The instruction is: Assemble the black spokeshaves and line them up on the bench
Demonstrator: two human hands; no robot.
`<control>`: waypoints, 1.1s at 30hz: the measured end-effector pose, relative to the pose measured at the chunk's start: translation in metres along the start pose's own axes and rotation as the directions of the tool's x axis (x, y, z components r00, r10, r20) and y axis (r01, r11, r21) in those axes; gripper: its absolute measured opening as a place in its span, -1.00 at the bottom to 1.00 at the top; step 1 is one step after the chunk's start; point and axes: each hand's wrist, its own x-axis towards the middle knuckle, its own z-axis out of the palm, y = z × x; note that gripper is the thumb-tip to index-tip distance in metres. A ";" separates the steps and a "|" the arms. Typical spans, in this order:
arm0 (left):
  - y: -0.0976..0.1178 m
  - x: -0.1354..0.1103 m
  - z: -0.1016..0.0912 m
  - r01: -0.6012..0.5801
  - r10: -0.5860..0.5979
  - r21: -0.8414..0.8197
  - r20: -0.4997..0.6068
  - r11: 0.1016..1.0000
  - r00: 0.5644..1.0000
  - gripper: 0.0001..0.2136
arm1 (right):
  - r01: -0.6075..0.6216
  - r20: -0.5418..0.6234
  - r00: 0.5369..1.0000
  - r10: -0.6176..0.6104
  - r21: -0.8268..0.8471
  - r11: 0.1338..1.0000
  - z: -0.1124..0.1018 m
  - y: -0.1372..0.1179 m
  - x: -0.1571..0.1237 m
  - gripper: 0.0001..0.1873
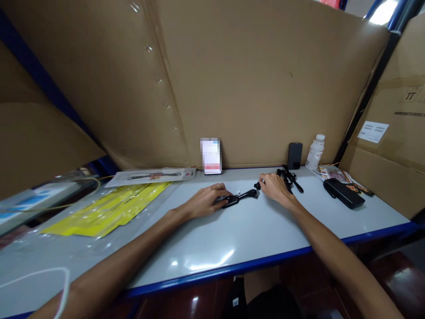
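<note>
A black ratchet-like tool [241,196] lies on the grey worktable [232,235], handle to the left, head to the right. My left hand [210,200] is curled over its handle end and grips it. My right hand [274,186] is closed in a pinch on a small black part [257,185] just above the tool's head. A pile of more black parts [291,179] lies right behind my right hand.
Yellow plastic packets [109,208] and a packaged tool [152,176] lie at the left. A black case [343,193], printed papers [332,172], a white bottle [315,152] and a dark phone [295,155] stand at the right. Cardboard walls [252,79] surround the table; a small card [211,156] leans on them.
</note>
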 end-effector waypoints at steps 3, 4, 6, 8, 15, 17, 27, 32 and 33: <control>0.000 0.000 0.000 0.002 -0.002 -0.008 0.007 1.000 1.000 -0.68 | 0.002 0.001 1.000 -0.002 0.006 1.000 0.001 0.000 0.000 -0.69; 0.000 0.000 -0.001 0.002 -0.002 -0.010 0.008 1.000 1.000 -0.68 | 0.001 0.001 1.000 -0.001 0.007 1.000 0.001 0.000 0.000 -0.69; 0.001 0.000 -0.003 0.001 0.000 -0.011 0.016 1.000 1.000 -0.68 | -0.003 0.000 1.000 0.003 0.009 1.000 0.001 0.000 0.001 -0.68; 0.004 0.000 -0.005 -0.012 0.013 -0.022 0.041 1.000 0.999 -0.67 | -0.010 0.000 1.000 0.010 0.011 1.000 0.000 0.002 0.002 -0.67; 0.033 -0.001 0.003 -0.145 0.153 -0.150 0.045 0.978 0.987 -0.68 | 0.014 0.031 0.999 -0.016 0.040 0.999 -0.001 0.009 0.003 -0.69; 0.043 -0.001 0.006 -0.157 0.165 -0.162 0.036 0.974 0.986 -0.71 | 0.060 0.053 0.997 -0.063 0.055 0.997 0.001 0.011 0.003 -0.69; 0.047 0.001 0.007 -0.067 0.068 -0.081 0.009 0.994 0.998 -0.83 | 0.298 0.031 0.951 -0.307 0.163 0.941 0.025 0.001 0.005 -0.62; 0.045 0.000 0.006 -0.063 0.066 -0.089 0.037 0.994 0.997 -0.80 | 0.362 0.015 0.928 -0.373 0.205 0.909 0.022 -0.015 -0.001 -0.72; 0.044 0.000 0.004 -0.060 0.066 -0.097 0.055 0.994 0.996 -0.78 | 0.352 0.017 0.932 -0.362 0.197 0.915 0.021 -0.015 -0.001 -0.74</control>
